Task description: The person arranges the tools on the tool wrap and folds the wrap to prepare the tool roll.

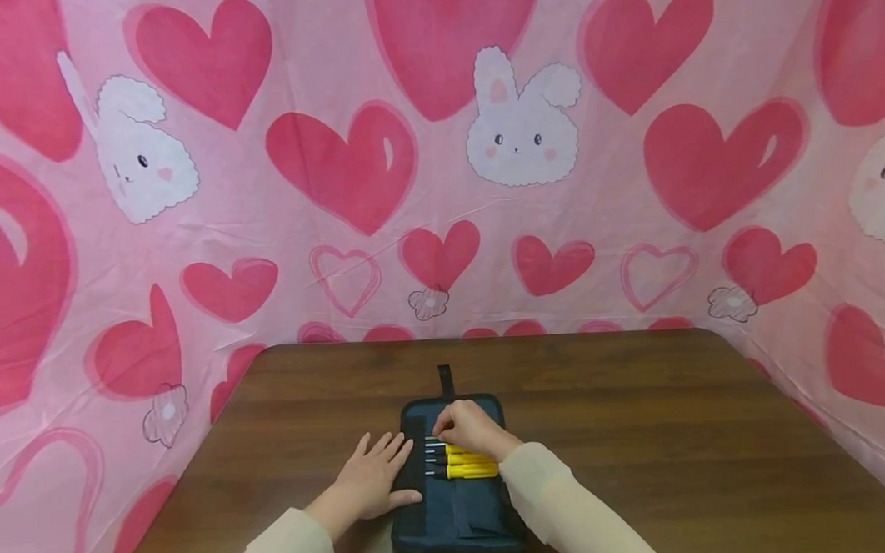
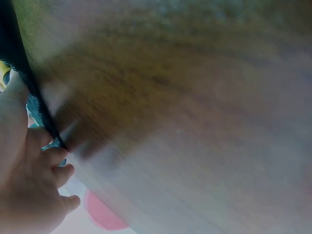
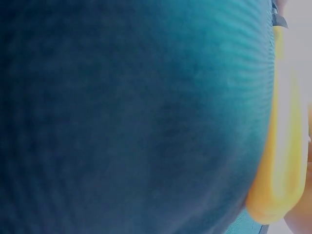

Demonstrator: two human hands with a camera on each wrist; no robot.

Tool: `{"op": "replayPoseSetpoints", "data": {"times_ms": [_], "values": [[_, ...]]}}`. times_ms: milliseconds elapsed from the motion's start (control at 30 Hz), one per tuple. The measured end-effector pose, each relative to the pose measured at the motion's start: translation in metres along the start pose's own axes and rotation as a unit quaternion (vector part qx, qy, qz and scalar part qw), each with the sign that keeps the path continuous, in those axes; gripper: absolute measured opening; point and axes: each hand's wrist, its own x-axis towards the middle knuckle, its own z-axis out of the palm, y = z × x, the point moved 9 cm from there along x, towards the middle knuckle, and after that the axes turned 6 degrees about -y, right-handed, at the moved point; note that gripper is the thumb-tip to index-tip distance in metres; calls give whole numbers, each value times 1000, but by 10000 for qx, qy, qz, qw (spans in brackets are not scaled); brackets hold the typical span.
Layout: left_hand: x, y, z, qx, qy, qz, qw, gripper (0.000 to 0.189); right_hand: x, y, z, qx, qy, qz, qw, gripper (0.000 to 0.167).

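Observation:
A dark fabric tool case (image 1: 425, 524) lies on the wooden table. Several screwdrivers (image 1: 471, 471) with yellow handles and black collars lie side by side in it, tips pointing left toward a black band. My left hand (image 1: 371, 481) rests on the case's left edge with fingers spread; in the left wrist view, its fingers (image 2: 58, 170) lie along the dark edge. My right hand (image 1: 469, 428) bends over the far end of the row, thumb and fingertips pinching a screwdriver near its shaft. A yellow handle (image 3: 282, 146) shows large in the right wrist view; the palm hides part of the row.
A short black strap (image 1: 445, 381) sticks out from the case's far edge onto the brown table (image 1: 629, 400). Behind and beside the table hangs a pink cloth (image 1: 453, 192) printed with hearts and rabbits.

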Motion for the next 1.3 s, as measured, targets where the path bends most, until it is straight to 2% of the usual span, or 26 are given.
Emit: {"op": "replayPoseSetpoints", "data": {"times_ms": [467, 867, 1100, 1300], "values": [[4, 2, 3, 20, -38, -64, 10000, 81, -2, 10, 2, 306, -91, -38, 9995, 11], [4, -3, 6, -126, 12, -93, 9999, 82, -12, 18, -15, 1302, 27, -14, 9915, 18], [3, -5, 7, -327, 75, -76, 9994, 83, -24, 13, -30, 1204, 211, -284, 9921, 24], [-2, -4, 6, -489, 188, -2, 9986, 82, -41, 11, -35, 1217, 194, -430, 9914, 32]]}}
